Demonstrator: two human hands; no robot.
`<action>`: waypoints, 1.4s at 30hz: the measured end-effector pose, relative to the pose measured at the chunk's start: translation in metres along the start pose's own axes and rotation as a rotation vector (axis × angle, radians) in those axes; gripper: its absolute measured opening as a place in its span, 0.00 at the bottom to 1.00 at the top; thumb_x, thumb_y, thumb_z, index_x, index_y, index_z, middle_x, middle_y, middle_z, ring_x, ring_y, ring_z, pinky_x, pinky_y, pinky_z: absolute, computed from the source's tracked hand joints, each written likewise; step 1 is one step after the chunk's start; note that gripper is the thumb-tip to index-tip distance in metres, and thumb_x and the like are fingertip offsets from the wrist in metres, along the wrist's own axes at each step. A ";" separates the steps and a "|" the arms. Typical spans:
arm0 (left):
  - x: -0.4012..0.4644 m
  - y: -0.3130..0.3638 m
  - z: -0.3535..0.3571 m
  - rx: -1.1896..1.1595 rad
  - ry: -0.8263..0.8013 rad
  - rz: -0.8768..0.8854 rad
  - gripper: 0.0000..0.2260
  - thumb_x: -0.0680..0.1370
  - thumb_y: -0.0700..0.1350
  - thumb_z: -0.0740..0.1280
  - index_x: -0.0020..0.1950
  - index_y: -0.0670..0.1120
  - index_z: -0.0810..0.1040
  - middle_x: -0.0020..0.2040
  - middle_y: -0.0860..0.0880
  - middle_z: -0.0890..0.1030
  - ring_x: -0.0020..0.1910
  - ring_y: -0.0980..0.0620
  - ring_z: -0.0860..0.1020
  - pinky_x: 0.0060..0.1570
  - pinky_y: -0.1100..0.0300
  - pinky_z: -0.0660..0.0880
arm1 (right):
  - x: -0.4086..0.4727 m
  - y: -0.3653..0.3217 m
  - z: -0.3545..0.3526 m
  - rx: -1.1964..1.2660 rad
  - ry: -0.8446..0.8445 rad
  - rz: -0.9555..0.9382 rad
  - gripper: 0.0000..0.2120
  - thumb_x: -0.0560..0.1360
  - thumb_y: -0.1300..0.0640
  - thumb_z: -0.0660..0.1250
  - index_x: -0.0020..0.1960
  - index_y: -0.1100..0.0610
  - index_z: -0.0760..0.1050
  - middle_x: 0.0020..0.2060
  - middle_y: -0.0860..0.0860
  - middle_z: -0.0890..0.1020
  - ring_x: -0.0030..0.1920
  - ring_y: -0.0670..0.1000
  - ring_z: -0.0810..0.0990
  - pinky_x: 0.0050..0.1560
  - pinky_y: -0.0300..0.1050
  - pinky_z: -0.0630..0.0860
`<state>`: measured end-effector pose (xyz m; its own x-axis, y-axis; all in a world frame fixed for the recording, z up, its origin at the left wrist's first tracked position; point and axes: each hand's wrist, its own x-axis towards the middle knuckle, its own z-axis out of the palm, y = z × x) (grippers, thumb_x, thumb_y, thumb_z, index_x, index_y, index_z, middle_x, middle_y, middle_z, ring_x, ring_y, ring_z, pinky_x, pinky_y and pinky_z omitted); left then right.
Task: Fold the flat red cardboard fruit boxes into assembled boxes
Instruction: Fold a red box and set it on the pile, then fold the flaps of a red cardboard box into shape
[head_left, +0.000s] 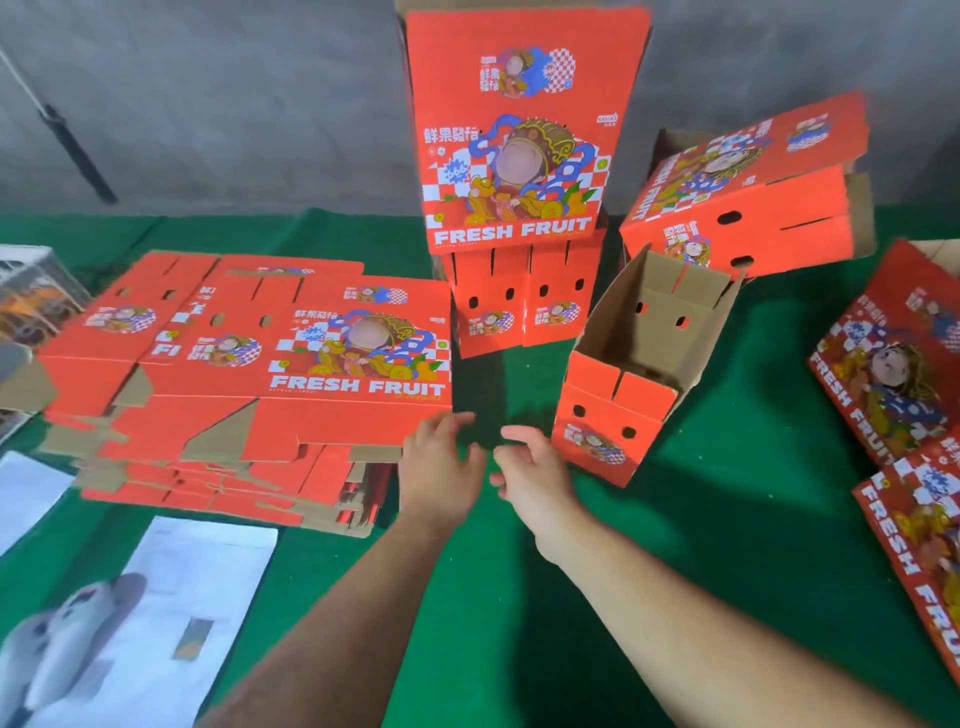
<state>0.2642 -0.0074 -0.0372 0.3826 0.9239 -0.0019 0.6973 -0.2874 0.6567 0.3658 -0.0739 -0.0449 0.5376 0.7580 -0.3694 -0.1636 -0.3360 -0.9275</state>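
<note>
On the green worktop (675, 545), both hands, left hand (439, 467) and right hand (530, 470), are hovering open and empty beside the flats (249, 364), risking dragging 2 sheets together if the fingers are catching several edges.

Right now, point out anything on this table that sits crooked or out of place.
The closed box at the back right sits tilted, propped on the open box in front of it. The stack of flat boxes is fanned unevenly. Neither hand holds anything.
</note>
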 end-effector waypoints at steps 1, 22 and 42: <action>0.001 -0.017 -0.011 0.204 -0.049 -0.031 0.26 0.80 0.47 0.65 0.79 0.54 0.67 0.80 0.45 0.65 0.78 0.40 0.63 0.78 0.45 0.59 | -0.004 0.001 0.010 -0.028 -0.041 0.010 0.15 0.81 0.58 0.62 0.66 0.47 0.74 0.55 0.49 0.80 0.47 0.50 0.82 0.47 0.44 0.77; -0.080 -0.145 -0.080 0.124 0.053 0.190 0.29 0.77 0.46 0.71 0.78 0.53 0.69 0.72 0.50 0.72 0.70 0.43 0.67 0.71 0.48 0.62 | -0.004 0.002 0.075 0.483 0.095 0.350 0.06 0.84 0.65 0.63 0.59 0.61 0.77 0.57 0.61 0.85 0.52 0.57 0.86 0.54 0.48 0.80; -0.085 -0.192 -0.146 0.008 0.285 -0.276 0.43 0.75 0.50 0.77 0.84 0.50 0.57 0.80 0.36 0.61 0.77 0.34 0.61 0.75 0.39 0.61 | -0.075 0.018 -0.011 0.508 0.231 0.288 0.08 0.80 0.66 0.66 0.57 0.60 0.81 0.39 0.51 0.81 0.35 0.47 0.76 0.32 0.38 0.76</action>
<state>0.0088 0.0065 -0.0530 -0.0025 0.9995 0.0323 0.7558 -0.0192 0.6546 0.3315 -0.1431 -0.0330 0.5692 0.5169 -0.6393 -0.6708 -0.1577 -0.7247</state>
